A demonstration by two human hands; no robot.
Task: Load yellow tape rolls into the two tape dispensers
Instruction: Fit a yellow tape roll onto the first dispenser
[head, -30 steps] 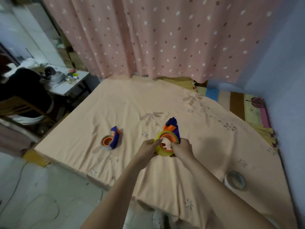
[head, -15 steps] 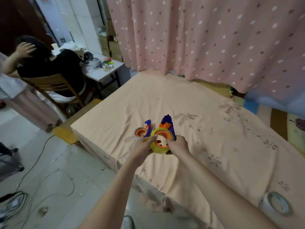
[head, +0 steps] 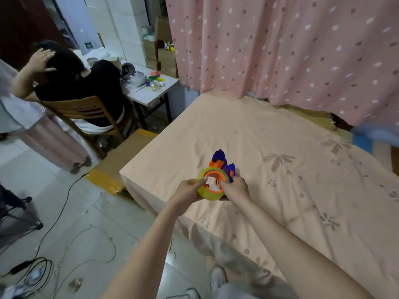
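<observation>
Yellow tape roll (head: 204,192) looks light, stiff, probably slick. I see left hand (head: 187,192) gripping its rim, right hand (head: 234,187) clasping the dispenser (head: 220,161).

— Dim and flat indoors, no hard highlights; soft glow off the pale floor tiles (head: 133,214) at lower left.

— Shadows?

— Faint ones only — under the folds of the peach bedsheet (head: 269,169) and beneath the forearms. Dark upper-left corner, nearly black.

— Sharpness?

— Middling. Smeared at the right edge, where the blue patch (head: 375,134) blurs into streaks. Slightly soft on the left hand (head: 186,190), right hand (head: 235,188) and yellow tape roll (head: 210,184).

— Distortion?

— Strong wide-angle bend: curtain (head: 280,50) leaning, forearms stretched large toward the bottom edge.
</observation>
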